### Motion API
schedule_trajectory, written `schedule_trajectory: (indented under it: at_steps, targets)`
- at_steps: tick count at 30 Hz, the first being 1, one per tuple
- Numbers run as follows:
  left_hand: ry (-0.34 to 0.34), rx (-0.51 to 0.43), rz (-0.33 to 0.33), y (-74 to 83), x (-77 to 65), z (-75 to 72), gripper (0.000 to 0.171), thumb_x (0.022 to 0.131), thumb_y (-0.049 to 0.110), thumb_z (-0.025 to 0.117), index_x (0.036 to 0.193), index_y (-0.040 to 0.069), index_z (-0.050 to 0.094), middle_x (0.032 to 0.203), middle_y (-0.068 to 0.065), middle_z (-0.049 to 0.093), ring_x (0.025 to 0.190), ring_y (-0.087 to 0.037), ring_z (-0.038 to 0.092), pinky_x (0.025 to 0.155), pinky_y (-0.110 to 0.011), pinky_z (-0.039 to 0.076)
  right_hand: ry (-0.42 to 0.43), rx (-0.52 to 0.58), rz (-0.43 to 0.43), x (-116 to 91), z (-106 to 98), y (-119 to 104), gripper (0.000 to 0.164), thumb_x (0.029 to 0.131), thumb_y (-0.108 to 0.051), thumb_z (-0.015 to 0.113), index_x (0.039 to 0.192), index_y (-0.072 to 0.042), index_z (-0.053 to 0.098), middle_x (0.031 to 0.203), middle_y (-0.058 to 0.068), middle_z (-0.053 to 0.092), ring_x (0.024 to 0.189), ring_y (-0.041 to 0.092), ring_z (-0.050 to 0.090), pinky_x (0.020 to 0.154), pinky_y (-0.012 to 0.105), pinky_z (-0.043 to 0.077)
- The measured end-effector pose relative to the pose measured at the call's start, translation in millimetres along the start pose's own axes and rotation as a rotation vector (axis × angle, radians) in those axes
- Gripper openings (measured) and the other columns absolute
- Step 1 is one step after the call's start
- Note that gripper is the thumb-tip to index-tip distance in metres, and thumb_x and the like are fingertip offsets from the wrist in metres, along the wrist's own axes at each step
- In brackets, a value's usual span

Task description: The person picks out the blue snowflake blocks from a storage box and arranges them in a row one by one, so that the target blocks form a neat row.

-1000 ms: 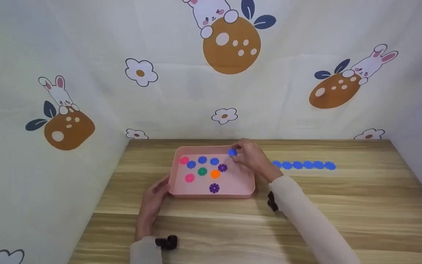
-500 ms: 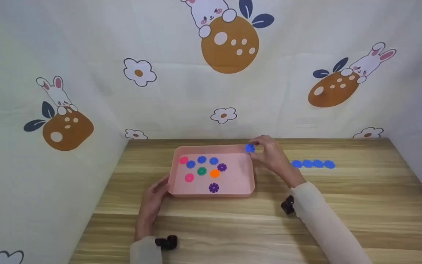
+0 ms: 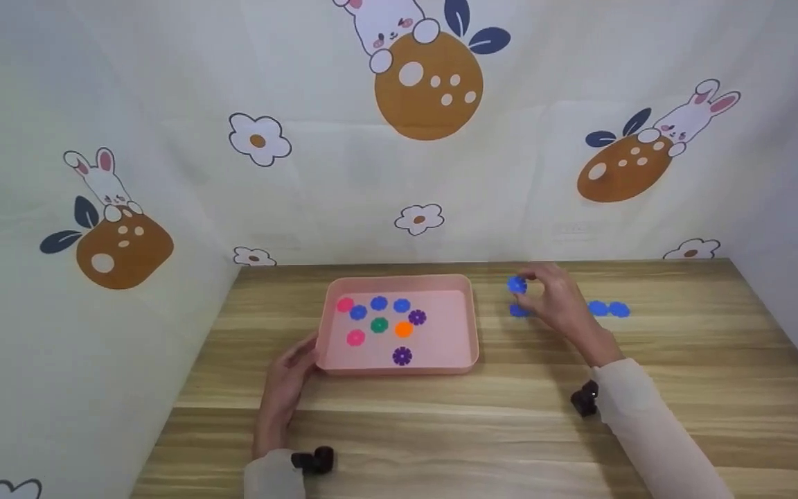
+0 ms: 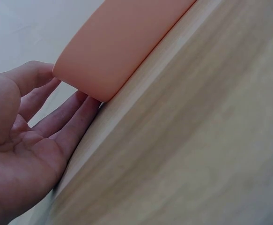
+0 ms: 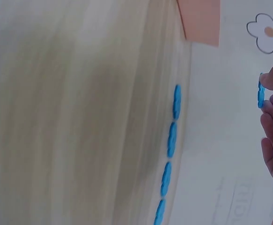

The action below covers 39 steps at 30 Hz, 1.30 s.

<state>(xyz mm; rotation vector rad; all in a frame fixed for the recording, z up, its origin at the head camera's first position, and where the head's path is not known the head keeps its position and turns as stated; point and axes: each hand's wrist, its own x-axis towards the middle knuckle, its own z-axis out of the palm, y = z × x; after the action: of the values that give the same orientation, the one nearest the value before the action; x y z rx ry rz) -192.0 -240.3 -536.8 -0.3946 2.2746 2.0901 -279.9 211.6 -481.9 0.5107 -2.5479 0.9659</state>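
Observation:
My right hand (image 3: pixel 560 301) pinches a blue snowflake-shaped plastic disc (image 3: pixel 517 285) between thumb and fingers, to the right of the pink tray (image 3: pixel 444 346). In the right wrist view, the held disc is edge-on at the thumb tip. Below the hand, blue discs (image 3: pixel 609 309) lie in a row on the table; the hand hides the middle of the row. At the tray's left side, my left hand (image 3: pixel 286 384) rests with its fingertips against the end wall. The left wrist view shows those extended fingers (image 4: pixel 63 119) at the tray's corner.
Inside the tray lie loose discs: several blue, two pink, two purple, one green disc (image 3: pixel 379 325) and one orange disc (image 3: pixel 404 329). A patterned cloth (image 3: pixel 343 194) with rabbits and flowers hangs behind the wooden table (image 3: pixel 440 430) and along its sides.
My right hand has carried the blue disc from above the tray's back right corner rightward, over the left end of the blue row. The left hand has stayed at the tray.

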Motion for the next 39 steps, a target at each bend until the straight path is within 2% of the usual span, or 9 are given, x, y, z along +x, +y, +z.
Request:
schedule_trajectory:
  at_steps: [18, 32, 39]
  targets:
    - [0.002, -0.007, -0.02, -0.3, 2.1, -0.2, 0.042, 0.101, 0.021, 0.06, 0.142, 0.013, 0.056, 0.151, -0.012, 0.052, 0.141, -0.025, 0.049, 0.117, -0.037, 0.045, 0.046, -0.108, 0.09, -39, -53, 54, 0.03, 0.081, -0.003, 0.078, 0.109, 0.006, 0.07, 0.103, 0.026, 0.069, 0.098, 0.043, 0.065, 0.084, 0.059, 0.056]
    - [0.007, -0.017, -0.042, 0.2, 1.2, -0.4, 0.042, 0.1, 0.023, 0.062, 0.141, 0.016, 0.058, 0.151, -0.01, 0.052, 0.141, -0.025, 0.049, 0.118, -0.04, 0.044, -0.035, -0.132, 0.347, -58, -95, 84, 0.042, 0.088, -0.011, 0.072, 0.123, 0.01, 0.061, 0.12, 0.033, 0.061, 0.113, 0.048, 0.056, 0.099, 0.066, 0.046]
    - [0.024, 0.0, -0.033, 0.0, 1.5, 0.0, 0.042, 0.099, 0.023, 0.062, 0.141, 0.015, 0.058, 0.15, -0.01, 0.053, 0.14, -0.025, 0.051, 0.116, -0.037, 0.046, -0.072, -0.083, 0.472, -66, -106, 103, 0.048, 0.092, -0.021, 0.07, 0.128, 0.008, 0.058, 0.125, 0.032, 0.06, 0.117, 0.046, 0.055, 0.097, 0.061, 0.048]
